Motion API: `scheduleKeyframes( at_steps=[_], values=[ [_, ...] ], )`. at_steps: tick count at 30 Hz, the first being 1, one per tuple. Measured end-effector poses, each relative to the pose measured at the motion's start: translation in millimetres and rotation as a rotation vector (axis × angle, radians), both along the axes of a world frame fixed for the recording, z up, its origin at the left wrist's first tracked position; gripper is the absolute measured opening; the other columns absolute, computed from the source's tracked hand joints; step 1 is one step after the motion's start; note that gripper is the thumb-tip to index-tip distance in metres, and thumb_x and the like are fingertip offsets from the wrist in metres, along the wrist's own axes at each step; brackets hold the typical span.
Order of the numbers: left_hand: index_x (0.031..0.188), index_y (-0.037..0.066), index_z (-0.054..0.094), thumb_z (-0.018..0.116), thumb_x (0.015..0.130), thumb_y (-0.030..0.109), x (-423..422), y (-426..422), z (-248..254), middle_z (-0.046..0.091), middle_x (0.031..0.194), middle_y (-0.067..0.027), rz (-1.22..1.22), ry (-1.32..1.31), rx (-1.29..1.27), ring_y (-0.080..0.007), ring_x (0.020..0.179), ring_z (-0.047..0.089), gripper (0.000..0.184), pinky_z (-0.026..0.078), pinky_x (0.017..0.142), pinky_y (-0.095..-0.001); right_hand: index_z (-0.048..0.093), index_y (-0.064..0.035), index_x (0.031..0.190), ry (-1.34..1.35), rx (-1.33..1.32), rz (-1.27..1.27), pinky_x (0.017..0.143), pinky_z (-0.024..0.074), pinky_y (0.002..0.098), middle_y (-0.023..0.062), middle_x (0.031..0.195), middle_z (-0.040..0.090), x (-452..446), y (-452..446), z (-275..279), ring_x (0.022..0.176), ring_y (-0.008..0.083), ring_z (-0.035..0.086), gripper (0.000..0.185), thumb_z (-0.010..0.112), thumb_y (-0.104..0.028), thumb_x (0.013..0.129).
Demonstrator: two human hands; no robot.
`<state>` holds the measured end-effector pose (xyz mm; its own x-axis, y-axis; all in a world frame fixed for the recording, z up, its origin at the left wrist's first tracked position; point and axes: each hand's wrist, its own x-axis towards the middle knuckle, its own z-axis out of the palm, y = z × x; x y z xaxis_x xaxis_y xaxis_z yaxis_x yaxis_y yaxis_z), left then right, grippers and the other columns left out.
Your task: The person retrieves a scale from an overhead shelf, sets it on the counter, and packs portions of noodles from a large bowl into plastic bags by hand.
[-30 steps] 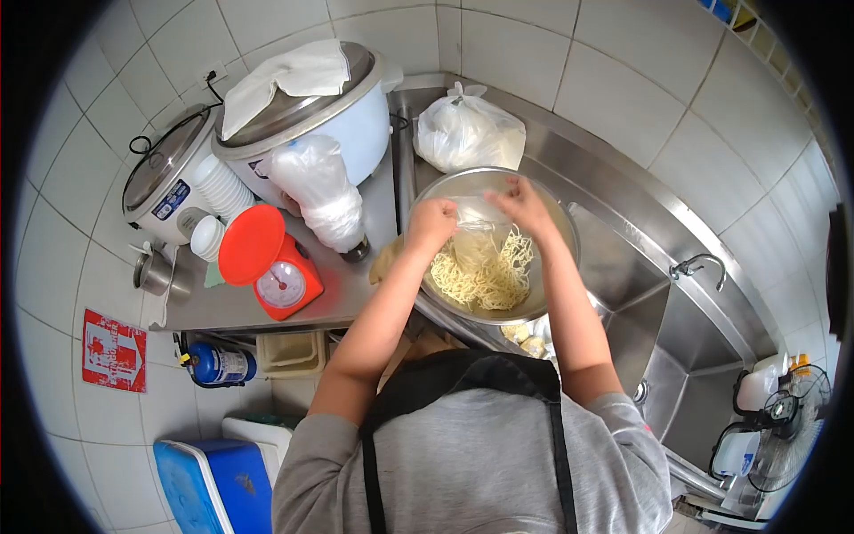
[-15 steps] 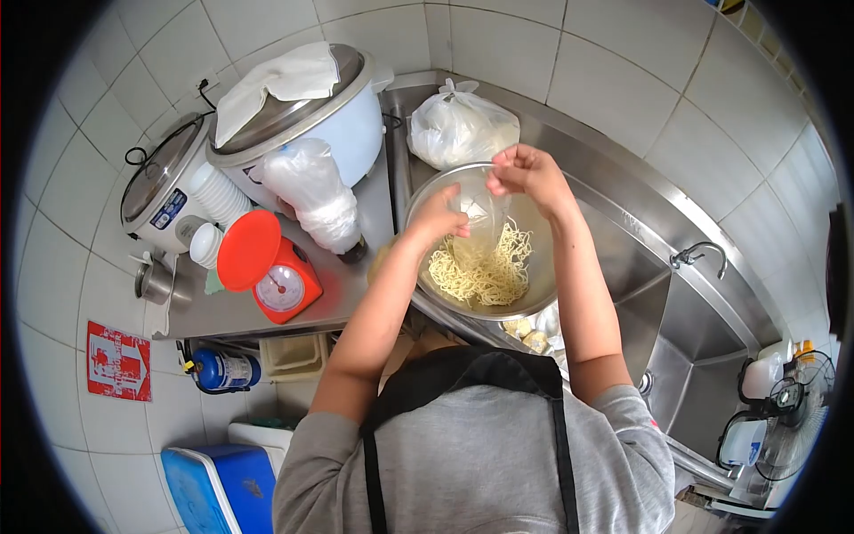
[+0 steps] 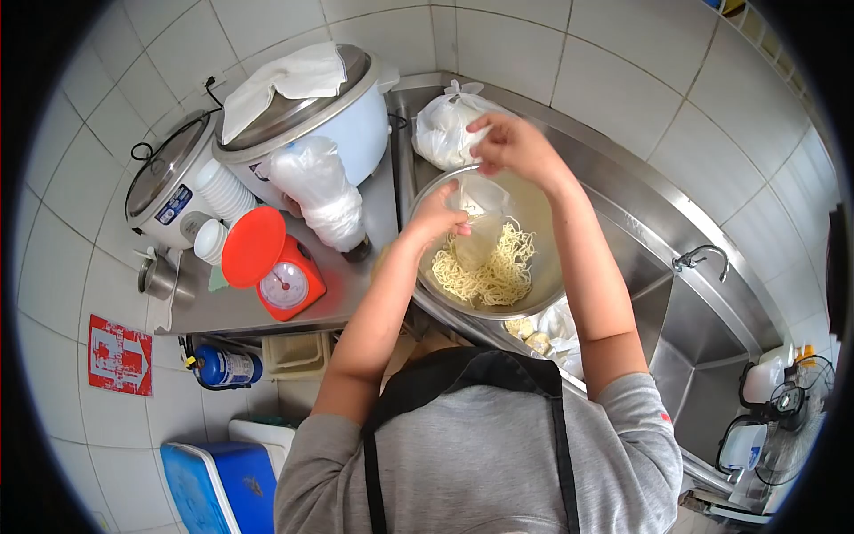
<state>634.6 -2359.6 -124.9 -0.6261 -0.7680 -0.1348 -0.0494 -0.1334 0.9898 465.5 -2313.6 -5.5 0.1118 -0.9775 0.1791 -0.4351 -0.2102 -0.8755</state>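
A clear plastic bag hangs over a steel mixing bowl. Pale yellow noodles lie in the bowl, partly covered by the bag's lower end. My left hand is at the bowl's left side, with thumb and fingers closed on the edge of the bag. Above the bowl's far rim, my right hand has its fingers curled but apart, slightly blurred, and nothing shows between them. A tied white plastic bag stands just beyond the bowl, near my right fingertips.
A red kitchen scale, a plastic-wrapped bottle, stacked white cups and two large cookers crowd the left counter. To the right are a steel sink and faucet. Yellowish lumps lie by the bowl's near side.
My right hand has moved up and slightly left, away from the clear bag, and its fingers have spread. My left hand stays on the bag, whose mouth looks wider.
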Motion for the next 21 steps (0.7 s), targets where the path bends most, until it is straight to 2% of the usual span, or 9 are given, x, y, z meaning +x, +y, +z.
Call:
scheduleKeyframes(
  at_steps=[3,4,7,11,13,16,19,20,21],
  values=[
    [0.138,-0.004,0.02,0.054,0.074,-0.008,5,-11,-10,0.027,0.143,-0.0155,0.072,-0.031,-0.008,-0.0165,0.075,0.062,0.072,0.053,0.064,-0.0255,0.059,-0.0021,0.105,0.424,-0.142,-0.297,0.074,0.0499,0.036,0.018,0.087,0.065,-7,-7,-29,0.082,0.0278,0.064,0.032,0.062,-0.017,0.077],
    [0.138,-0.004,0.02,0.053,0.074,-0.008,9,-10,-15,0.026,0.143,-0.0149,0.104,-0.068,-0.003,-0.0164,0.075,0.061,0.072,0.053,0.064,-0.0257,0.06,-0.0045,0.107,0.414,-0.141,-0.367,0.08,0.0475,0.0394,0.0203,0.094,0.064,-14,-11,-38,0.089,0.034,0.061,0.036,0.064,-0.021,0.075],
    [0.138,-0.004,0.02,0.051,0.074,-0.01,19,-9,-10,0.026,0.144,-0.0138,0.087,-0.108,0.055,-0.016,0.075,0.061,0.072,0.053,0.065,-0.0266,0.059,-0.0051,0.11,0.784,-0.121,-0.363,0.071,0.049,0.0356,0.0164,0.087,0.066,-49,-37,-99,0.074,0.0248,0.065,0.036,0.064,-0.02,0.077],
    [0.138,-0.005,0.02,0.051,0.072,-0.01,24,18,49,0.025,0.144,-0.0167,0.097,0.188,-0.072,-0.0165,0.069,0.061,0.073,0.053,0.061,-0.0269,0.053,-0.0094,0.122,1.159,0.436,0.199,0.095,0.0383,0.041,0.0212,0.12,0.052,-59,-51,-184,0.115,0.0295,0.048,0.066,0.068,-0.047,0.069],
    [0.137,-0.007,0.02,0.051,0.073,-0.008,39,35,92,0.026,0.143,-0.0167,0.106,0.288,-0.101,-0.0159,0.071,0.06,0.072,0.052,0.062,-0.0272,0.043,-0.011,0.131,1.053,0.389,0.211,0.101,0.0334,0.0413,0.021,0.132,0.042,-59,-50,-234,0.122,0.0332,0.039,0.088,0.073,-0.054,0.061],
    [0.137,-0.006,0.022,0.053,0.075,-0.003,75,56,134,0.028,0.143,-0.0156,0.19,0.44,-0.209,-0.0139,0.07,0.059,0.07,0.051,0.064,-0.0259,0.036,-0.0124,0.136,0.6,0.296,-0.024,0.101,0.0335,0.0401,0.0231,0.131,0.041,-45,-53,-289,0.123,0.0343,0.038,0.099,0.075,-0.056,0.056],
    [0.137,-0.006,0.023,0.053,0.077,0.0,119,65,160,0.028,0.142,-0.0151,0.273,0.528,-0.296,-0.0107,0.067,0.057,0.068,0.05,0.064,-0.0239,0.037,-0.0114,0.135,0.916,0.248,0.024,0.102,0.0324,0.0409,0.0243,0.129,0.042,-18,-46,-283,0.125,0.0332,0.037,0.098,0.078,-0.051,0.055],
    [0.137,-0.005,0.023,0.053,0.077,0.0,130,69,165,0.028,0.142,-0.015,0.297,0.552,-0.313,-0.0098,0.067,0.057,0.068,0.049,0.064,-0.0233,0.041,-0.0118,0.131,0.622,0.214,0.149,0.092,0.041,0.0395,0.0198,0.116,0.053,-27,-58,-306,0.11,0.0295,0.05,0.091,0.082,-0.04,0.055],
    [0.137,-0.005,0.023,0.053,0.077,0.0,137,74,168,0.027,0.142,-0.0151,0.3,0.553,-0.308,-0.0093,0.067,0.056,0.067,0.049,0.064,-0.0228,0.044,-0.011,0.127,0.608,0.375,0.2,0.087,0.0428,0.0383,0.0176,0.11,0.055,-26,-59,-298,0.102,0.0276,0.052,0.085,0.082,-0.037,0.055]
  ],
)
